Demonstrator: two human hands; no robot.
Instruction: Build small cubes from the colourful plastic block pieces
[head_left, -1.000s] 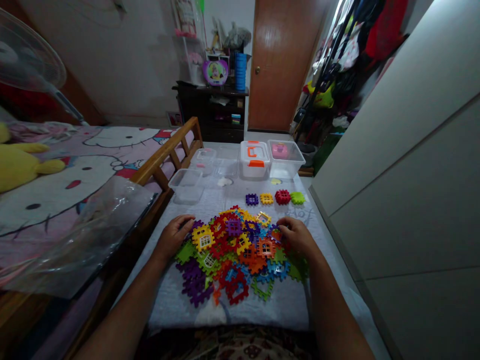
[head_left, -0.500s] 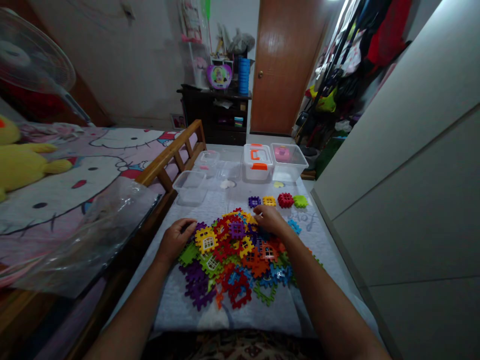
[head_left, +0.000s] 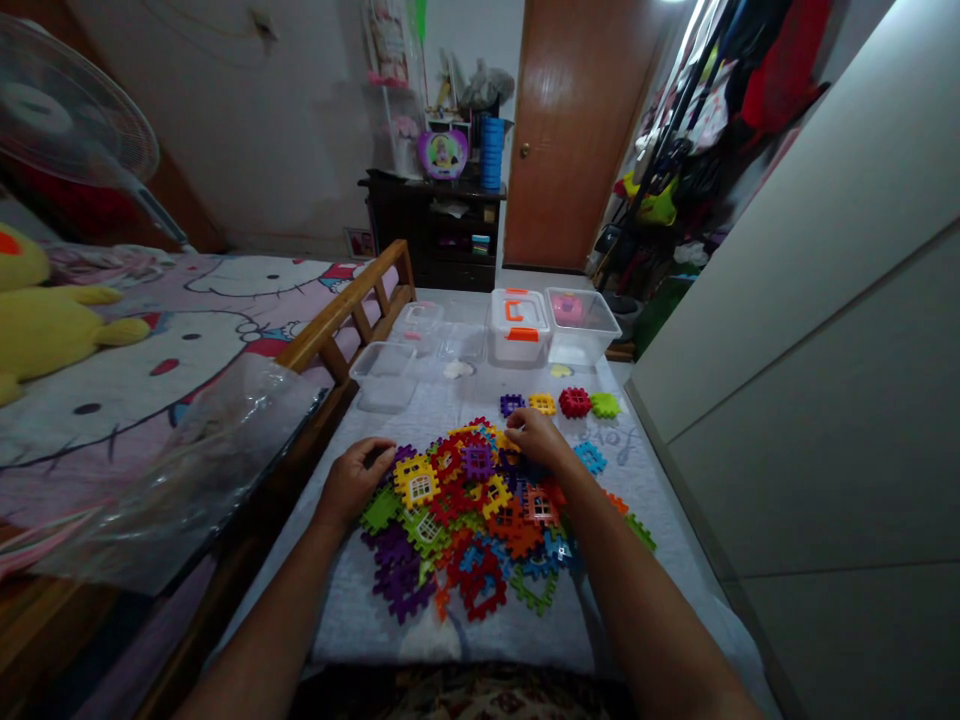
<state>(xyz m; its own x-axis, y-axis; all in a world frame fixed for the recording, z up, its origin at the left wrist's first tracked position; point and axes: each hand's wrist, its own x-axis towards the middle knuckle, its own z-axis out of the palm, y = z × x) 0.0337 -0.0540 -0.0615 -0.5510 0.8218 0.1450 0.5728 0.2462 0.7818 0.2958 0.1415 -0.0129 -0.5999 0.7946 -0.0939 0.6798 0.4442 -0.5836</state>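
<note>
While the right hand [head_left: 536,440] curls over the far edge of a pile of toothed plastic tiles [head_left: 465,520], near on the cloth-covered table [head_left: 352,610], I cannot tell whether it pinches one; the left hand [head_left: 351,482] rests slack on the pile's left edge. The tiles look light, stiff, best pinched by their notched rims. A row of four single tiles [head_left: 575,402] sits just beyond.

Fan [head_left: 69,112], yellow plush [head_left: 56,322], wooden door [head_left: 577,130]
</note>
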